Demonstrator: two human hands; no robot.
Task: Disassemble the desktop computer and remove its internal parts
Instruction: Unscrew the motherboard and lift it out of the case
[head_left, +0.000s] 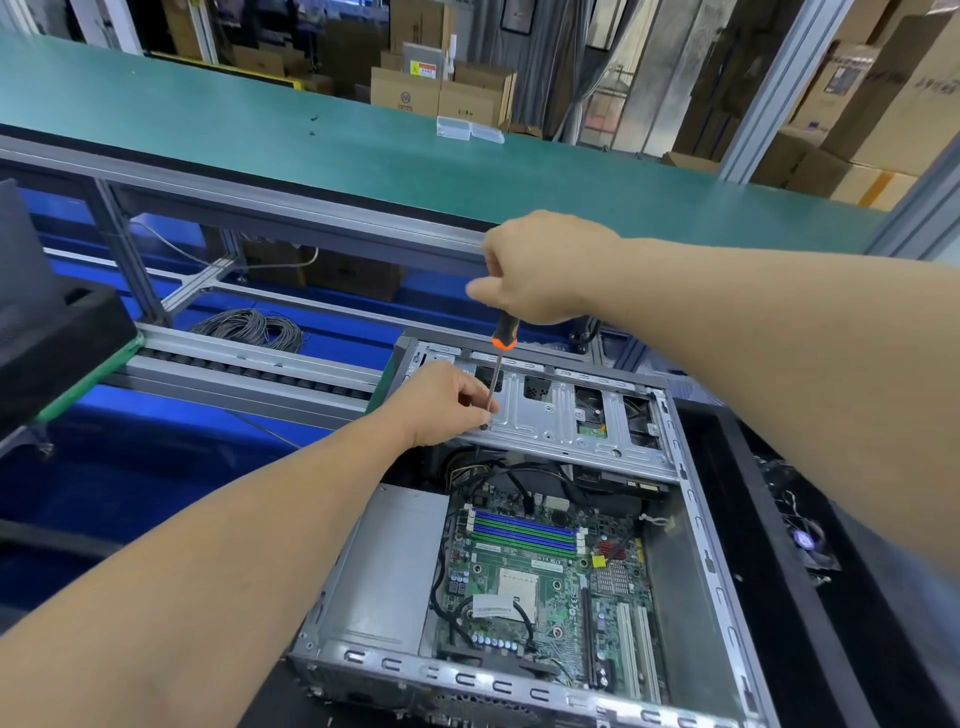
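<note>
The case lies on its side, open, right under both forearms, with the motherboard facing up and the silver PSU along its left wall. At the far end of the case sits the metal drive cage, and that's where both hands are.

The right hand is up above the cage, fist wrapped round the handle of a screwdriver with a black and orange grip, held nearly upright. The shaft runs down to the cage's left edge. The left hand rests on that same corner, fingers curled and pinching the shaft close to the tip. I can't make out the screw itself, it's too small.

Past the case there's a coil of grey cable on the blue floor, and a long green tabletop with a clear plastic box on it.
</note>
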